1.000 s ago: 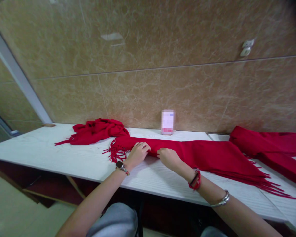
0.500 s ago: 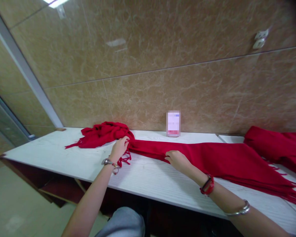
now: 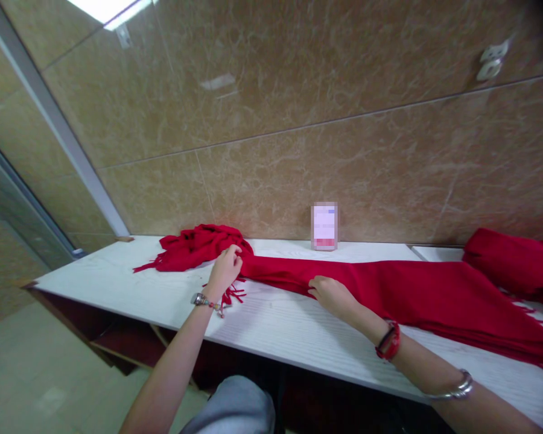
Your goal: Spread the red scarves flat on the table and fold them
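Marble wall (image 3: 298,120) behind, white table (image 3: 117,283) below it, and the long scarf (image 3: 411,295) lay stretched along the table from left of centre out to the right edge. A second before, you had both hands bunched together by its fringed end. Then your left hand (image 3: 226,268) slid away leftward, and it sat at the very tip of the scarf, fingers curled in and pinching the cloth, with the fringe (image 3: 233,294) spilling out beneath your palm. Your right hand (image 3: 332,295) barely shifted: it lay loosely open, palm down, on the scarf's near edge, pressing rather than gripping. So the gap between your hands had widened, and the cloth between them looked pulled straight.

That left hand ended up touching, or all but touching, the crumpled scarf (image 3: 194,247) heaped against the wall. Another red scarf (image 3: 511,262) lay at the far right.

As for writing: the small card (image 3: 324,226) propped against the wall was blurred, pale with a red strip at its foot, and nothing on it could be read. No brand showed on the scarves, nor on your watch (image 3: 200,299).
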### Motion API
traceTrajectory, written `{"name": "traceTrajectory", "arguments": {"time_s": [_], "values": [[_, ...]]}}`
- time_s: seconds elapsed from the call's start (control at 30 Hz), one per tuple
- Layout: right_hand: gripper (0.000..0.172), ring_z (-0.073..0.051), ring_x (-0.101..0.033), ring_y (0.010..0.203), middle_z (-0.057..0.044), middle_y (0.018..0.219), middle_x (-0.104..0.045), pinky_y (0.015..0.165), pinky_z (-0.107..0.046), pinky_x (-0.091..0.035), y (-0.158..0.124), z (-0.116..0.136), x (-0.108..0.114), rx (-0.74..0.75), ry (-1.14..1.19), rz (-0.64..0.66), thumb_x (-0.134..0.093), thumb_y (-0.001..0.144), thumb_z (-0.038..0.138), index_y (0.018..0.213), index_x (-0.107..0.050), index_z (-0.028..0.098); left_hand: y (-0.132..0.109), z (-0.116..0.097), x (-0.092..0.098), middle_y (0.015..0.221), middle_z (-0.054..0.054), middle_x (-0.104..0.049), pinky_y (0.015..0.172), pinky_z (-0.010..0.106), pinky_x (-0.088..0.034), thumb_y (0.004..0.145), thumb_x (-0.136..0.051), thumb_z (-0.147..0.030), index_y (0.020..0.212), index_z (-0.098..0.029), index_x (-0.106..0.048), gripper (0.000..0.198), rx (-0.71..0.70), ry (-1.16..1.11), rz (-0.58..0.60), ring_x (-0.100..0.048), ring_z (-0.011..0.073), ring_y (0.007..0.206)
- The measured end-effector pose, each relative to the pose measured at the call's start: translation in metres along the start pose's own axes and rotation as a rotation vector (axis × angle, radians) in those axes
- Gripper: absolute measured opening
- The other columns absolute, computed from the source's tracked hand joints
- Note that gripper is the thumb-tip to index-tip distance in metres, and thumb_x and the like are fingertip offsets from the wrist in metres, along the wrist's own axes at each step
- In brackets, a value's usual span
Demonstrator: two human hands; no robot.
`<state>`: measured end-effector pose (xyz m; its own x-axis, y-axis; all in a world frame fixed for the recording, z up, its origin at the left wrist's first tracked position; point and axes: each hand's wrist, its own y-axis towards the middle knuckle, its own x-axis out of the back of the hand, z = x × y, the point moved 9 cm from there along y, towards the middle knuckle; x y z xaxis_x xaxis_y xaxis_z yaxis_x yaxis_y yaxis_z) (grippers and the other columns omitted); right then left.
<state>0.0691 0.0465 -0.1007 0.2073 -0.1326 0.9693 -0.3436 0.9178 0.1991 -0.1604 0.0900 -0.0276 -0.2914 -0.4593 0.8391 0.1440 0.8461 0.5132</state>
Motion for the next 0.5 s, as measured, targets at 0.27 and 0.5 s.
{"name": "traceTrajectory", "arguments": {"time_s": [0.27, 0.5], "values": [[0.020, -0.017, -0.061, 0.083, -0.008, 0.089, -0.063, 0.068, -0.023, -0.040, -0.001, -0.001, -0.002, -0.005, -0.003, 0.010, -0.043, 0.086, 0.024, 0.087, -0.061, 0.016, -0.005, -0.011, -0.044, 0.133, 0.012, -0.035, 0.099, 0.039, -0.029, 0.069, -0.058, -0.014, 0.107, -0.019, -0.054, 0.038, -0.248, 0.108, 0.259, -0.030, 0.0249, 0.125], [0.019, -0.018, -0.061, 0.082, -0.008, 0.089, -0.064, 0.065, -0.023, -0.041, -0.001, -0.001, -0.001, 0.010, -0.015, -0.010, -0.043, 0.086, 0.024, 0.086, -0.061, 0.016, 0.004, 0.013, -0.036, 0.101, 0.005, -0.056, 0.085, 0.030, -0.042, 0.066, -0.059, -0.010, 0.099, -0.021, -0.056, 0.035, -0.190, 0.194, 0.289, -0.053, 0.0190, 0.098]]}}
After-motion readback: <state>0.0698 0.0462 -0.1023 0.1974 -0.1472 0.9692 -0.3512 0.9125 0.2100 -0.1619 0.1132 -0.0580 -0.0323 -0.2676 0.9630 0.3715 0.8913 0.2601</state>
